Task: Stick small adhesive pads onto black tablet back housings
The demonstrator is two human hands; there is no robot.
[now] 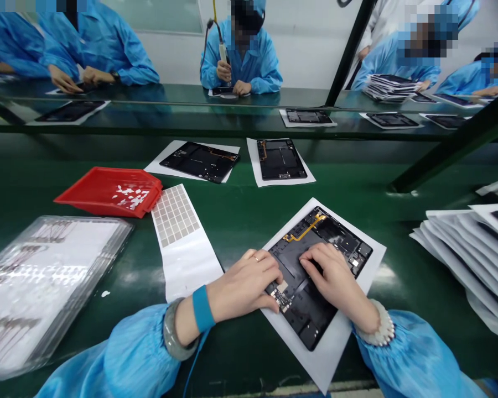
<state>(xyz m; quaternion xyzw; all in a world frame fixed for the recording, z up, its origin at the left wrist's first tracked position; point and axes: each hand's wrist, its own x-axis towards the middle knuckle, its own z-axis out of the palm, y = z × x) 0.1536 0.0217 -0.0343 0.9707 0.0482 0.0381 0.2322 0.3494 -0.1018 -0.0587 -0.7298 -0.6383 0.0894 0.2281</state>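
Pressing flat, both hands work the open black tablet chassis (315, 265) on its white sheet (369, 260). Left hand (244, 284) and right hand (334, 279) grip nothing, fingers down. Seating the part looks underway; even pressure seems needed next.

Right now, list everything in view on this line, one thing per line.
open tablet chassis: one, black with an orange flex strip, on a white sheet under both hands
white sheet: one, under that chassis
other chassis on sheets: two, black, further up the green belt
sticker sheet: one, white with grey squares, left of the hands
red tray: one, holding white scraps, far left
clear blister trays: a stack, left edge
stacked sheets: a pile, white, right edge
co-workers: several, blue coats, across the far bench
left hand: on the chassis's left edge, ring, blue wrist strap
right hand: fingers pressing on the chassis's middle
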